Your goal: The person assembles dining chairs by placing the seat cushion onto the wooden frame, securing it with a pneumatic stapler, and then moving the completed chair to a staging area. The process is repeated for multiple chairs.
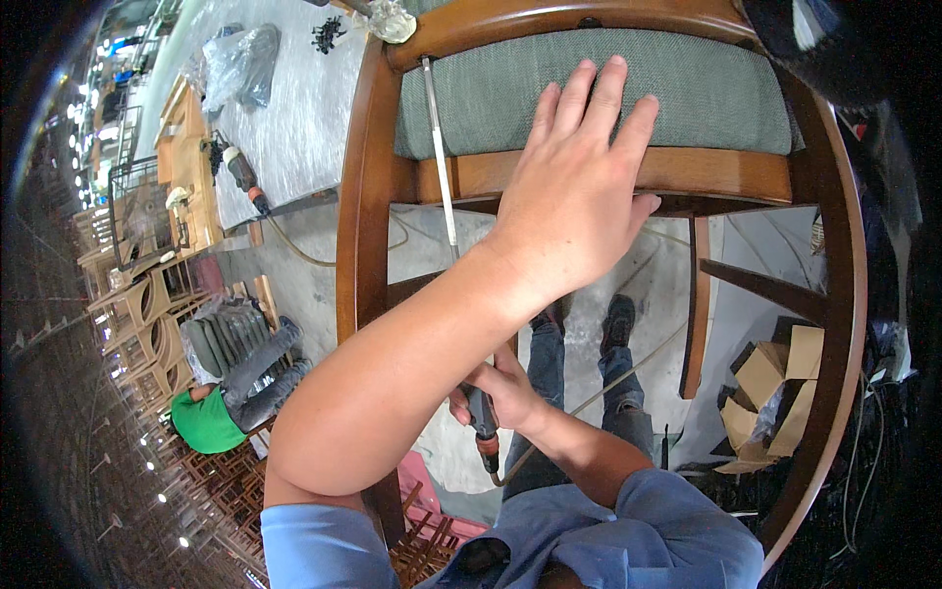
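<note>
Left hand [574, 191] spread flat on grey chair cushion [589, 88], right hand [500, 393] fisted around long screwdriver [446, 196]

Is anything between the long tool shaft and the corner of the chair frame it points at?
Nothing visible. The right hand grips the tool's handle; its long shaft runs clear up to the chair frame at the seat's corner. The left hand lies flat on the green cushion, to the shaft's right.
</note>
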The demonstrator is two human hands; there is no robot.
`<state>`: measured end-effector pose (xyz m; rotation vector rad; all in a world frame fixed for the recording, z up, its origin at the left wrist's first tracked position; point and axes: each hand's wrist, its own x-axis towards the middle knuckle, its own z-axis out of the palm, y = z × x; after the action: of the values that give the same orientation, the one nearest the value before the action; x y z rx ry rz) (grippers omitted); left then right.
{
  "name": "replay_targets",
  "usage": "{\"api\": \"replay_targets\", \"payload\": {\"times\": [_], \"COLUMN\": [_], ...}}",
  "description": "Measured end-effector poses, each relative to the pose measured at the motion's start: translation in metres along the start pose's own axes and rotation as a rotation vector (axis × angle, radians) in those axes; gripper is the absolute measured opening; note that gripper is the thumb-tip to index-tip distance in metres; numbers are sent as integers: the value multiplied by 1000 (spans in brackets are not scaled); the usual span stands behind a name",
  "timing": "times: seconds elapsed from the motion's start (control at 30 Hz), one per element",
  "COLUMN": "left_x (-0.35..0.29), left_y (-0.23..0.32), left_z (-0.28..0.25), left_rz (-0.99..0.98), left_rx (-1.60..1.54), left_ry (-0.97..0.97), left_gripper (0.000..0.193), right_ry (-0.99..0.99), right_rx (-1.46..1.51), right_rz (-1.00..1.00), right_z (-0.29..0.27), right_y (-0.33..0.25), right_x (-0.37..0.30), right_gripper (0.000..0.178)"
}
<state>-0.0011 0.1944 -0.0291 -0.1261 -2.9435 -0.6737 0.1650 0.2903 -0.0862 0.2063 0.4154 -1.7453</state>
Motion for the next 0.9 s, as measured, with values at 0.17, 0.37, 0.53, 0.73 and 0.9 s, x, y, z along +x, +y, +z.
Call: {"api": "replay_targets", "payload": {"times": [0.17, 0.37, 0.53, 0.73, 0.9], "left_x": [4, 3, 2, 9, 9], "left_y": [2, 0, 7, 9, 4], "left_z": [-2, -12, -18, -20, -24], "left_rz": [-24, -4, -40, -4, -46], "left_rx": [18, -15, 27, 54, 9], "left_ry": [-46, -124, -158, -188, -216], "left_gripper": [76, 73, 75, 80, 80], "right_ry": [63, 147, 534, 1056, 1282], "right_rx": [0, -513, -1100, -1710, -1379], "right_rz": [-15, 123, 103, 79, -220], "right_z": [-12, -60, -106, -236, -147], "right_y": [-4, -46, -58, -27, -155], "right_x": [-12, -116, -263, -458, -426], "right_gripper": [35, 37, 41, 48, 44]}}
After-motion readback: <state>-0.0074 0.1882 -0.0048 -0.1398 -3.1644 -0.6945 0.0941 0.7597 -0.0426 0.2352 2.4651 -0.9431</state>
